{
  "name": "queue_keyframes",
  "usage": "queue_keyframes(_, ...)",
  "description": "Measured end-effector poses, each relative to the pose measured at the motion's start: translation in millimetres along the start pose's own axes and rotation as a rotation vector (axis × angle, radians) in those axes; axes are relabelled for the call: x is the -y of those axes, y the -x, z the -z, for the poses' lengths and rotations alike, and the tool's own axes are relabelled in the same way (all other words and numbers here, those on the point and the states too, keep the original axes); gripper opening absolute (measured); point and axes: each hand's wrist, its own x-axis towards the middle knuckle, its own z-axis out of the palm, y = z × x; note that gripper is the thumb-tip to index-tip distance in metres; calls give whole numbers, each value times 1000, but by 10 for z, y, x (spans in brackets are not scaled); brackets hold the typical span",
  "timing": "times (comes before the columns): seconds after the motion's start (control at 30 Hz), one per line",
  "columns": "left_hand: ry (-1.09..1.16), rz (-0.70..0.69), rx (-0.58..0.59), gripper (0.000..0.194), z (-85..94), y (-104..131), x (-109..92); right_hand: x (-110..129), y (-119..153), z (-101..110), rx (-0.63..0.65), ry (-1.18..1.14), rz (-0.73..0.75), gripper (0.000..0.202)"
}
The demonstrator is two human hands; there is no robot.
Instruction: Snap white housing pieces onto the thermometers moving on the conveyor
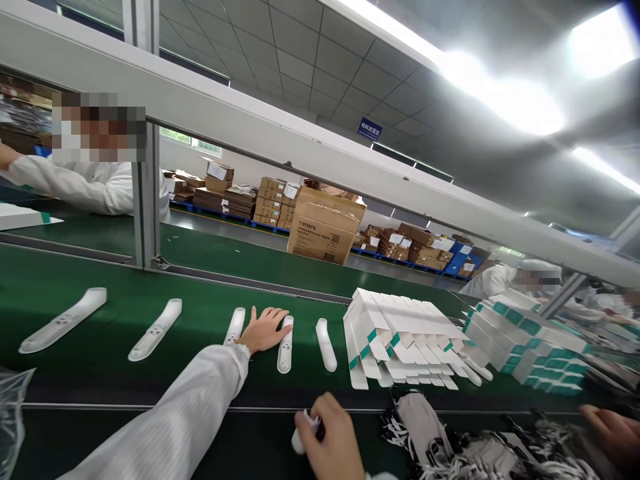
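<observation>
My left hand [265,329] is stretched over the green belt with its fingers spread. Its fingertips are at the upper end of a white curved handheld device [285,353]; whether they press on it is unclear. Another such device [235,325] lies partly behind my left wrist. To the right rests a third white device [327,345], untouched. My right hand [336,437], low in front, is closed around a small white object [300,440], mostly hidden by the fingers, so its kind cannot be made out.
Further white devices [156,330] lie along the belt to the left. Open white cartons [415,327] stand on the right, with stacked green-ended boxes [530,340] beyond. Grey pouches with cords [425,427] are piled at the front right. A co-worker's hand [613,430] shows at the right edge.
</observation>
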Motion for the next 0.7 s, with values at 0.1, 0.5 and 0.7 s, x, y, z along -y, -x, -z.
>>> queue_keyframes(0.1, -3, -13, -14, 58, -51, -23, -31, -9, -499, -81, -3, 111, -121, 28)
queue_keyframes(0.5, 26, 18, -35, 38, -174, -143, -118, 63, -1018, -725, 186, 290, -245, 42)
queue_keyframes(0.7, 9, 22, -21, 39, -214, -164, -388, -181, -702, -434, 244, 322, -152, 48)
